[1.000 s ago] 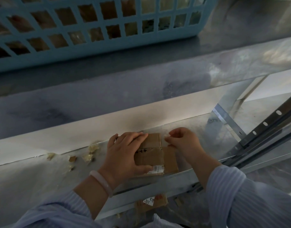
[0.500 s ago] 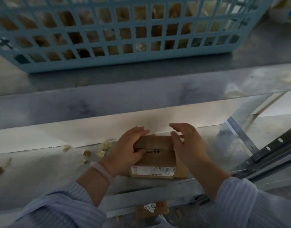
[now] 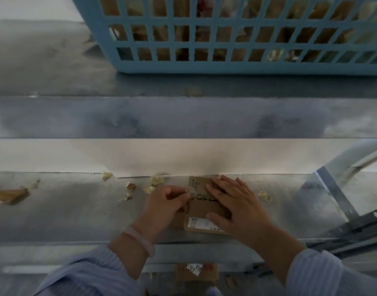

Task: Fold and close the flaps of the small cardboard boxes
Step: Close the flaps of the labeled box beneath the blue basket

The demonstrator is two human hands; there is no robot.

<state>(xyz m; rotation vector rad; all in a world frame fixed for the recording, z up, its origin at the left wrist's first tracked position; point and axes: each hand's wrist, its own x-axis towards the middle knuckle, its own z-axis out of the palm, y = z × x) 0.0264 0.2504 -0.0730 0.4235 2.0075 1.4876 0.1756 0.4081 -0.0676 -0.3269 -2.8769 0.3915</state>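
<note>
A small brown cardboard box (image 3: 201, 207) with a white label on its near side sits on the metal bench (image 3: 76, 210). My right hand (image 3: 236, 206) lies flat on its top, fingers straight, pressing the flaps down. My left hand (image 3: 166, 204) is at the box's left edge with fingers curled, pinching something small and pale there, possibly tape or a flap edge. The box's top flaps look folded down under my hands.
A light blue plastic basket (image 3: 236, 67) holding brown items stands on the raised shelf behind. Scraps of tape and cardboard (image 3: 149, 186) litter the bench left of the box. Another small box (image 3: 196, 272) lies below the bench edge. A metal bracket (image 3: 332, 193) rises at right.
My right hand has gone from hovering curved over the box to lying flat on its top. My left hand has moved from gripping the box's left side to pinching at its left edge.
</note>
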